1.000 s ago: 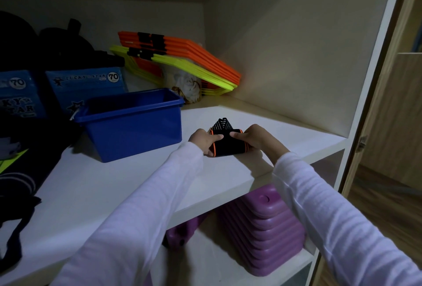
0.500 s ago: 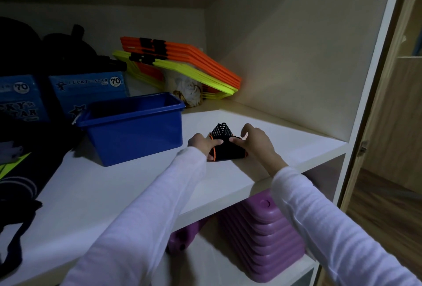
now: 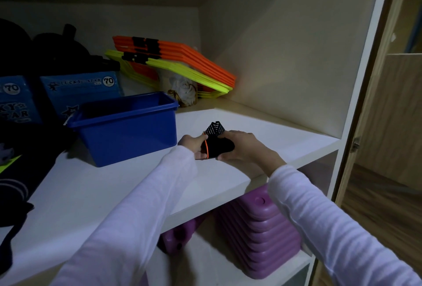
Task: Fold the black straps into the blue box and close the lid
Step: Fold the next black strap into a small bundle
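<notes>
Both hands, left hand (image 3: 193,146) and right hand (image 3: 239,146), have fingers curled round the folded black straps (image 3: 217,146) near the shelf (image 3: 114,183) front edge. Behind, toward the left, the blue box (image 3: 127,130) stands open; placing and closing remain, no lid visible.

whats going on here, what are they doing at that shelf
A person is bundling a black strap with orange trim on the white shelf. The left hand grips one end and the right hand curls round the other, pressing it into a compact fold. The blue box sits open just to the left, with no lid on it, and the strap is not in it yet.
</notes>
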Demonstrator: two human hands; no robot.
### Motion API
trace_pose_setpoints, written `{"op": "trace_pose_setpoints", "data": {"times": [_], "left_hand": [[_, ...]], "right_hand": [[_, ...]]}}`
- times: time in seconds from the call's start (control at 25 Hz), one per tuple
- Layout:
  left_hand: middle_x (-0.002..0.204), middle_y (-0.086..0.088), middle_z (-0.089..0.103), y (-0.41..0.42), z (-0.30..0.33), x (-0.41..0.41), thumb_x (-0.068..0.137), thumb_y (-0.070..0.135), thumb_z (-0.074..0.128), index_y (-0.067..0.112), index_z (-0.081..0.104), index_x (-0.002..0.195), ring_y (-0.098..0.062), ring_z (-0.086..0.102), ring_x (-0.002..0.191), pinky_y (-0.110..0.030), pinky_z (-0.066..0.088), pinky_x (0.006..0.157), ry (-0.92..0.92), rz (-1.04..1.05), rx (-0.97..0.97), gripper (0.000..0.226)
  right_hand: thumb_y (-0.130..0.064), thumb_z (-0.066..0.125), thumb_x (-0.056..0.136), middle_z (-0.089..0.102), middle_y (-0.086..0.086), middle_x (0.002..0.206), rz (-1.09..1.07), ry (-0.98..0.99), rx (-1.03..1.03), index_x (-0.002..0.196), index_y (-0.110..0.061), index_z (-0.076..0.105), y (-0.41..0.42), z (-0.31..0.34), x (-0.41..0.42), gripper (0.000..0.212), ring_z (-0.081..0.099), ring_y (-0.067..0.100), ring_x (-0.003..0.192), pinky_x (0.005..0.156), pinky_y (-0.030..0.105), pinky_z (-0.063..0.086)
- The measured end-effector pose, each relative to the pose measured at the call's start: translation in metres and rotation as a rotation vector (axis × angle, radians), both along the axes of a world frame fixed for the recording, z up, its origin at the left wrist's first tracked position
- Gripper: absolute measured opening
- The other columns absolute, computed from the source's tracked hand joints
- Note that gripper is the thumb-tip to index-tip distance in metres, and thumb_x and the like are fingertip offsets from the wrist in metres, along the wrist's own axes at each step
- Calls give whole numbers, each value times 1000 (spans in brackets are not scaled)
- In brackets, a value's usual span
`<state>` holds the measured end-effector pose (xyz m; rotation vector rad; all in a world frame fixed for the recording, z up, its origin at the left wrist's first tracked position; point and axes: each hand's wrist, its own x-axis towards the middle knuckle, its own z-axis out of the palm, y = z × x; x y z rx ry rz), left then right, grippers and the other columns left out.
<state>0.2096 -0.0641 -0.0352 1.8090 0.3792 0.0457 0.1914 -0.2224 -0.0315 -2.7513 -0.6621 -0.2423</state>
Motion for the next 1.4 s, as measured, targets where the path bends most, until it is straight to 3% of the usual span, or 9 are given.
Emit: {"op": "trace_pose_setpoints", "data": {"times": [0.16,0.32,0.44,0.6,0.8,1.0,1.24,1.32,1.4], "left_hand": [[67,-11,57,0,1,-5,90,9,50,-13,56,119,-22,56,54,-20,49,34,5,63,-150,37],[78,-11,52,-4,6,-18,86,-14,37,-13,58,103,-25,54,77,-30,55,76,-34,86,-260,27],[88,-12,51,-8,6,-22,84,-11,41,-14,54,117,-24,49,87,-25,47,71,-39,109,-245,36],[86,-12,52,-5,4,-28,85,-8,53,-13,49,124,-20,52,76,-20,48,70,-91,123,-440,40],[139,-24,45,-10,10,-36,84,-9,58,-11,46,128,-31,51,124,-33,43,106,-95,40,-564,46],[136,-25,50,-15,9,-35,84,-6,60,-11,45,131,-32,51,127,-33,43,104,-65,-47,-555,49],[132,-25,56,-20,6,-31,85,-2,60,-10,48,129,-31,57,116,-35,46,102,-45,-110,-552,46],[131,-25,56,-20,7,-34,86,-2,59,-9,48,128,-28,58,108,-31,46,95,-45,-112,-548,44],[131,-25,56,-19,6,-34,86,-1,60,-9,48,129,-30,58,108,-32,47,95,-48,-112,-550,44]], "right_hand": [[-41,68,77,62,3,125,5,-55,31,132,-22,50,3,1,1,61,56,23,115,93,33,41],[-39,65,81,66,7,120,-14,-16,115,130,-21,54,7,7,3,53,58,26,111,82,27,41],[-39,62,84,68,8,112,-32,19,183,123,-19,60,7,12,3,44,59,25,102,73,24,37],[-42,52,91,58,6,84,-76,-5,179,107,-10,63,8,18,-1,37,49,21,79,54,28,31],[-43,45,94,54,9,78,-158,-15,243,90,-5,55,15,16,1,40,48,25,74,50,29,29],[-42,41,96,56,11,81,-215,116,553,80,-4,49,9,-2,4,41,52,25,78,57,31,33],[-44,41,95,56,15,89,-292,180,533,77,-5,53,10,2,7,45,51,28,93,66,28,39],[-46,41,94,56,19,105,-335,170,502,91,-1,62,12,2,12,50,45,31,110,85,32,39],[-46,47,92,54,17,110,-316,264,610,110,1,57,14,3,11,51,49,29,99,73,31,41]]}}
